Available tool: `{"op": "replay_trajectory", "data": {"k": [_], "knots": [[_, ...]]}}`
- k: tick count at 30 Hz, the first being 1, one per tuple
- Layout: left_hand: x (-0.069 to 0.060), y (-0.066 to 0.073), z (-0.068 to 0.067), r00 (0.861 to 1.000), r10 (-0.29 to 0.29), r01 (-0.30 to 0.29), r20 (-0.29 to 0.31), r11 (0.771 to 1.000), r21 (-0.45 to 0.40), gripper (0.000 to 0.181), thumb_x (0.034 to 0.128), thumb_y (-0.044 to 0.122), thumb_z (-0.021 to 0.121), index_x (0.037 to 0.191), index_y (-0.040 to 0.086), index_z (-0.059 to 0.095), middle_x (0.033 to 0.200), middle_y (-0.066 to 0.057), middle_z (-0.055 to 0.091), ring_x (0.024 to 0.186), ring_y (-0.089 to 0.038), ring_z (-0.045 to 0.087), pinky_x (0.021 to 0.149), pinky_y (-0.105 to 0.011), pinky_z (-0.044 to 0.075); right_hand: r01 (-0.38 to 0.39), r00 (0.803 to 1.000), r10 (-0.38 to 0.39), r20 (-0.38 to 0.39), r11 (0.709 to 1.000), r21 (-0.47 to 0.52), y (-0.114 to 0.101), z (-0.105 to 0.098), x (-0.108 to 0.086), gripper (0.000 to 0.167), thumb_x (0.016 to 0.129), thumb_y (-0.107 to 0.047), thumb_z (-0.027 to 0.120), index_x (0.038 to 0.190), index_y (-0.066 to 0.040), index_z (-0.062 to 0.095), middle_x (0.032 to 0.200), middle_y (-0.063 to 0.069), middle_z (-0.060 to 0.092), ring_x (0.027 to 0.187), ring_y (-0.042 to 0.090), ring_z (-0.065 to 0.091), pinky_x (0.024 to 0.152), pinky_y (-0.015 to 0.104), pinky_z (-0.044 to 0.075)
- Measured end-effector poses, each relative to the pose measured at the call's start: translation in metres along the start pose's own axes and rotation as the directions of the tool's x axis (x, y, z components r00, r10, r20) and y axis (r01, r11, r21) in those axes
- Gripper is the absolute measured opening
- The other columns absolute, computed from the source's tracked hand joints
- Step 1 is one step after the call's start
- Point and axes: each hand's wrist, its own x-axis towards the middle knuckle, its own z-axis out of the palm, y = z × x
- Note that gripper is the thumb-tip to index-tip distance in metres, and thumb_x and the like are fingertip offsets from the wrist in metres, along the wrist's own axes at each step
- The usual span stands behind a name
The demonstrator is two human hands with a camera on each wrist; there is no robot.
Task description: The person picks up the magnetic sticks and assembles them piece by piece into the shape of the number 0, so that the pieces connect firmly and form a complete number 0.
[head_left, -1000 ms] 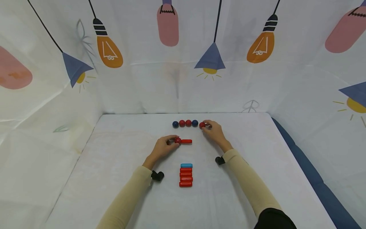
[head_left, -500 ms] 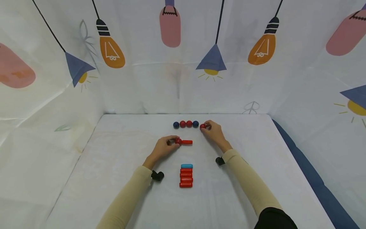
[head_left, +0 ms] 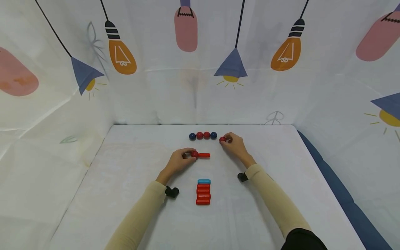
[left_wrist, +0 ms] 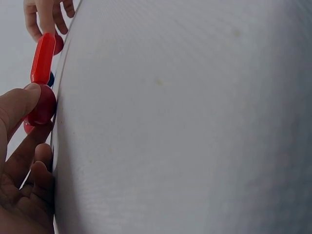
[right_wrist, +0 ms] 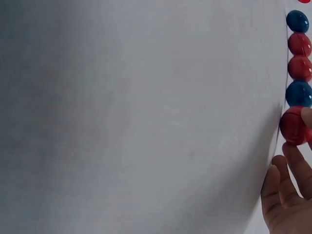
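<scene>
My left hand (head_left: 178, 160) pinches a red ball (head_left: 195, 154) between thumb and fingers. A short red rod (head_left: 204, 155) points right from that ball, end against it; the left wrist view shows the two in line. Farther back, my right hand (head_left: 235, 144) pinches another red ball (head_left: 222, 139) by its sides. That ball stands a little apart from the right end of a row of balls, beside the blue ball (head_left: 214, 135). Two red balls (head_left: 203, 135) are in the row's middle, and a second blue ball (head_left: 192, 136) ends it on the left.
Nearer the person, several red rods (head_left: 203, 196) lie stacked side by side, with one light blue rod (head_left: 204, 181) at their far end. All rest on a white table (head_left: 140, 149). A printed white cloth (head_left: 168, 93) hangs behind the table.
My right hand has drawn its red ball slightly toward me and to the right, widening the gap to the blue ball. The left hand stays on its red ball.
</scene>
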Motion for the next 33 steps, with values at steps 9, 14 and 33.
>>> {"op": "replay_trajectory", "data": {"k": [9,14,33], "knots": [[0.0,0.0,0.0,1.0,0.005,-0.005,-0.003,1.0,0.003,0.039,0.094,0.03,0.077,0.132,0.024,0.07,0.112,0.002,0.07,0.089,-0.018,0.056,0.075,-0.03,0.047,0.02,0.999,-0.02,0.029,1.0,0.009,0.002,-0.004,-0.011,0.036,0.098,-0.025,0.069,0.128,-0.007,0.063,0.121,0.016,0.068,0.111,0.031,0.061,0.099,0.047,0.052],[0.0,0.001,0.0,1.0,-0.001,0.001,-0.006,1.0,0.0,0.039,0.0937,0.03,0.077,0.132,0.023,0.07,0.113,0.001,0.07,0.089,-0.019,0.056,0.075,-0.031,0.046,0.044,0.998,-0.044,0.043,0.999,0.008,0.004,-0.007,-0.017,0.037,0.097,-0.024,0.07,0.131,-0.008,0.065,0.123,0.016,0.069,0.112,0.032,0.063,0.099,0.049,0.052],[0.001,-0.002,0.003,1.0,0.003,-0.003,-0.02,1.0,-0.005,0.038,0.0941,0.031,0.076,0.131,0.023,0.07,0.111,0.001,0.069,0.088,-0.018,0.056,0.075,-0.031,0.047,0.046,0.993,-0.054,0.107,0.996,0.08,0.004,-0.008,-0.04,0.035,0.096,-0.026,0.073,0.128,-0.014,0.068,0.125,0.01,0.071,0.104,0.027,0.066,0.093,0.044,0.056]]}}
